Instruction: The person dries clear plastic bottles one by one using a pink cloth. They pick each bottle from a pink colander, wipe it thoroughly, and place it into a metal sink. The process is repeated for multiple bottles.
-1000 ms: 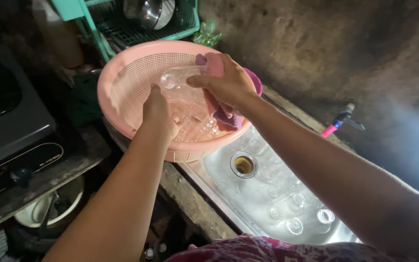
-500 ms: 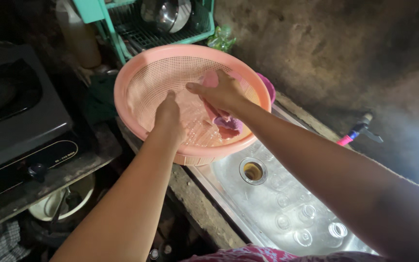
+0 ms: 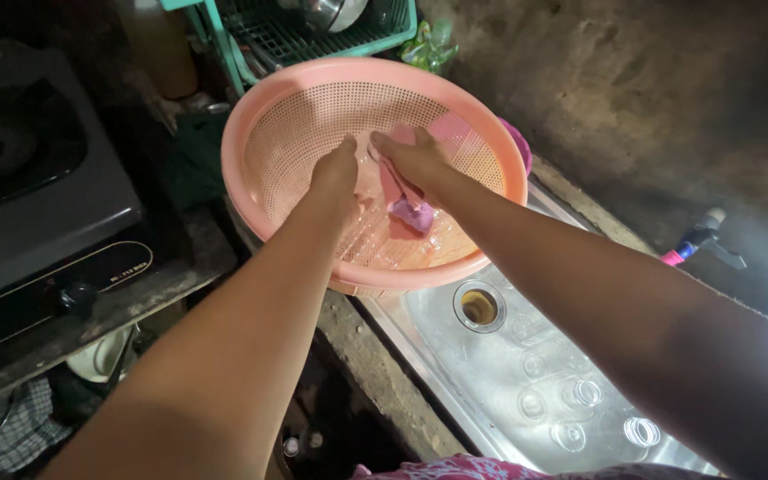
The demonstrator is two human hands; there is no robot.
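Head view, left hand (image 3: 338,173): grip rests inside the pink perforated basket (image 3: 295,133), fingers curled against its inner wall, apparently steadying it; whether they clench anything I cannot tell.
Head view, right hand (image 3: 415,160): grip closed on a pink-purple cloth (image 3: 406,209), pressing it to the basket floor just right of the left grip, likely to scrub it.
Basket placement: tilted, its lower rim over the steel sink (image 3: 526,373), likely so that water drains there.
Edges: gas stove (image 3: 37,204) left of both grips; green dish rack (image 3: 313,31) beyond them; tap (image 3: 700,240) far right.
Open room: the sink basin near the drain (image 3: 479,307), below the right grip.
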